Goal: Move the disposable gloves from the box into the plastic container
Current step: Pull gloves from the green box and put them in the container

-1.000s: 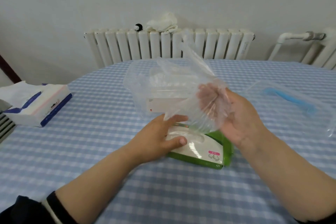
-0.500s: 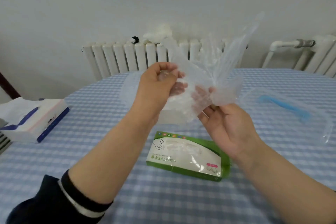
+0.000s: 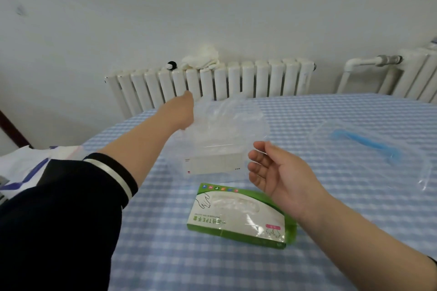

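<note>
My left hand reaches into the clear rectangular plastic container at twelve o'clock, grip hidden; my right hand hangs relaxed, fingers apart.

Bare table lies open before the glove box, while the plastic container blocks the path behind it.

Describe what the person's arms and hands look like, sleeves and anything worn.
Both hands are bare: no gloves, rings or watch show on the left hand or the right hand. The left arm wears a dark navy sleeve pushed up the forearm, its cuff black with a white stripe. The right forearm is bare, with only a sliver of dark sleeve at the picture's edge.
</note>
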### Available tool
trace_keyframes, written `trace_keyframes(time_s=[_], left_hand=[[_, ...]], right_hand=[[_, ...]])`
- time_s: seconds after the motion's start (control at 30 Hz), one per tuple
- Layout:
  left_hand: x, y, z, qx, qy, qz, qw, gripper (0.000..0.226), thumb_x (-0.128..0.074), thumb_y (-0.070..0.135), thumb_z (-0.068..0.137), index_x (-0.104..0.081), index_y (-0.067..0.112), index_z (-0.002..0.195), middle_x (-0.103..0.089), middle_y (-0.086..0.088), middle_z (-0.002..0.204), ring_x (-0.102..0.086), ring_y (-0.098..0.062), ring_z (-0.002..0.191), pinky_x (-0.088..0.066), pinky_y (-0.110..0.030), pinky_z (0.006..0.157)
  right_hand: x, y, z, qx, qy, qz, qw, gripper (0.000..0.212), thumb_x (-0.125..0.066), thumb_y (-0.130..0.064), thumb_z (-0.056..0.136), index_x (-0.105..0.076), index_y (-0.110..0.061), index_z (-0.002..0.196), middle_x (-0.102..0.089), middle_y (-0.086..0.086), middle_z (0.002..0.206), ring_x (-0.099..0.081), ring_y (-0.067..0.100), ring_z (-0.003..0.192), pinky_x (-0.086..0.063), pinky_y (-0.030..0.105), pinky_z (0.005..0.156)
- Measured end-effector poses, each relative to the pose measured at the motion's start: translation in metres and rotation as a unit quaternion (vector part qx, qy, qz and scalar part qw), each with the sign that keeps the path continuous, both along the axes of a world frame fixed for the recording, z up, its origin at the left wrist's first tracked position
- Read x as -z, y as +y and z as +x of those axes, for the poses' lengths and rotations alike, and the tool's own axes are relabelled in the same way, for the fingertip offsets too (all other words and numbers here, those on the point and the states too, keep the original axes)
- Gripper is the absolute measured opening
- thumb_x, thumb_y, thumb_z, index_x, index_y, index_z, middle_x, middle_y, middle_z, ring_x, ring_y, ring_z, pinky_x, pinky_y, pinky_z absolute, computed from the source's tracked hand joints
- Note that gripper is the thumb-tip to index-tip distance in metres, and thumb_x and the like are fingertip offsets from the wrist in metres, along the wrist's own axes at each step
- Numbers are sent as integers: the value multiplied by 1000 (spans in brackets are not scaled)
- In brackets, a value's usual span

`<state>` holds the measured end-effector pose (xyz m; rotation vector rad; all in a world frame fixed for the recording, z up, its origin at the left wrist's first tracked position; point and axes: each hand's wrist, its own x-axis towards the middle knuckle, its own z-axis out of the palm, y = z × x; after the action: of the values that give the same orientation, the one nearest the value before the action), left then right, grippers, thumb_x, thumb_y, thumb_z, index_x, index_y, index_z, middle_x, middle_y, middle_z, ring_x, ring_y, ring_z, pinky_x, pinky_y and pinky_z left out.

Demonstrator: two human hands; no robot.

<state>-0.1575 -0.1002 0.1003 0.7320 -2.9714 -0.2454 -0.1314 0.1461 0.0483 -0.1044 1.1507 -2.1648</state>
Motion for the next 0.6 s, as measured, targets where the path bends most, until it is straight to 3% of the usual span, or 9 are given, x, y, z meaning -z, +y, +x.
trace_keyframes(time_s=[0.2,0.33,0.4,0.47,0.53,0.6], left_hand=[[6,3,1,4,-132,-59,990,18,-53,-7,89,-56,-3,106,-64,-14,103,-54,-22,76,-47,-32,68],[3,5,4,29,-165,-72,983,21,-61,12,92,-60,2,111,-64,-7,98,-57,-22,81,-47,-30,72],[-2,5,8,58,-176,-89,979,28,-64,27,93,-66,9,115,-65,-1,108,-59,-21,95,-44,-29,80],[-5,5,15,85,-153,-110,978,29,-65,32,93,-67,17,117,-62,2,122,-54,-21,115,-41,-31,92],[-1,7,26,96,-79,-129,984,24,-63,32,94,-69,21,114,-56,0,132,-42,-22,128,-38,-35,101],[9,10,40,113,81,-150,979,19,-60,27,96,-72,18,108,-55,-5,134,-40,-25,129,-38,-38,103]], right_hand=[[1,-1,2,-23,43,32,998,25,-40,-18,103,-61,-10,93,-66,2,68,-59,12,54,-50,23,50],[5,-1,-1,-49,194,132,971,22,-46,-16,101,-64,-11,89,-68,1,72,-60,10,58,-51,22,55],[5,2,-6,-85,350,235,903,13,-58,-18,96,-67,-18,87,-70,-8,75,-61,4,64,-51,18,63],[8,5,-11,-149,485,332,795,9,-66,-25,91,-68,-32,85,-67,-21,81,-58,-5,73,-46,11,71],[14,6,-12,-212,548,396,705,7,-66,-33,90,-67,-40,91,-61,-24,94,-56,-5,86,-45,15,80],[21,6,-11,-251,581,427,645,11,-64,-37,90,-67,-40,101,-55,-20,106,-53,-2,96,-45,22,89]])
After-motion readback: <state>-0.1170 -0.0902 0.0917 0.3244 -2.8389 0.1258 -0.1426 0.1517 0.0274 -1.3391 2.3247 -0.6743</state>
